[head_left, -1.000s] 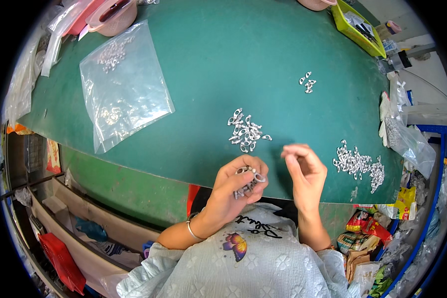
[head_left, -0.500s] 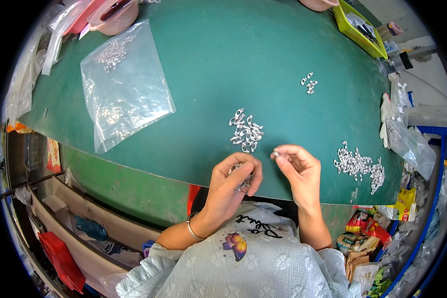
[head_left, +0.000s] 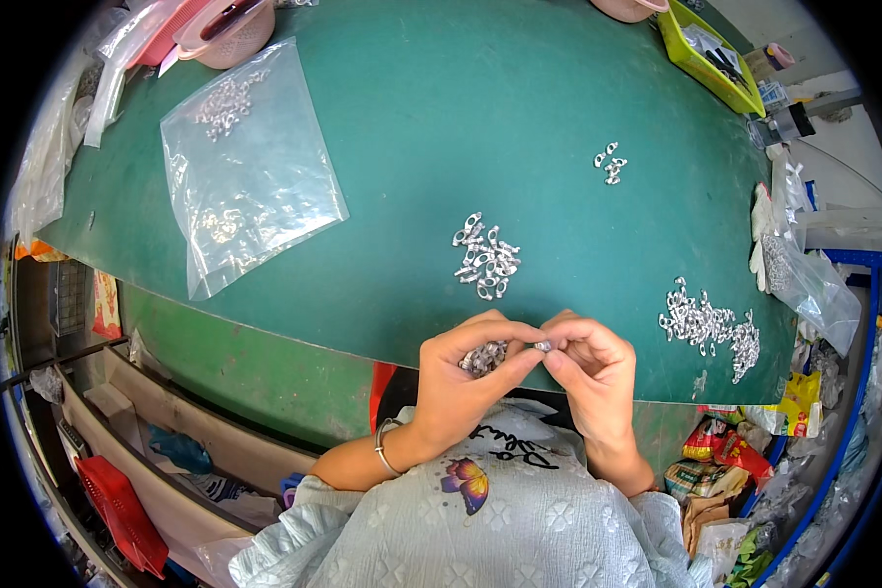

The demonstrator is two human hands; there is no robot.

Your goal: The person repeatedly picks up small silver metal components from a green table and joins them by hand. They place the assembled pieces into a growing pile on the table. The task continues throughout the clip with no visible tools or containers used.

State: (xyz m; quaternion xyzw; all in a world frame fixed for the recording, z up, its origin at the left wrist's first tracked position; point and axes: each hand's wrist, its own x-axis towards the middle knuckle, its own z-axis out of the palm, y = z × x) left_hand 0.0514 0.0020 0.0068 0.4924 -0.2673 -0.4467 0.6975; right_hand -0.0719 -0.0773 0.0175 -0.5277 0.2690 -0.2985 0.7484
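My left hand [head_left: 449, 384] is closed around a handful of small silver metal pieces [head_left: 482, 359], at the table's near edge. Its thumb and forefinger reach out to a single silver piece [head_left: 543, 346]. My right hand [head_left: 600, 377] pinches that same piece between thumb and fingertips, so both hands meet there. Just beyond them lies a loose pile of silver pieces [head_left: 487, 260], each with a ring-like hole. A bigger heap of such pieces [head_left: 708, 328] spreads to the right, and a small group [head_left: 612, 167] sits farther back.
The green table [head_left: 421, 127] carries a clear plastic bag [head_left: 255, 186] with silver pieces inside at left. Pink baskets [head_left: 227, 37] stand at the far left; a yellow-green tray [head_left: 701, 59] holds tools at the far right. Red packets [head_left: 725, 446] lie below the right edge.
My hands have come together. The left thumb and forefinger stretched out toward the right fingertips, and the handful in the left palm shows more openly. The piles stay put.
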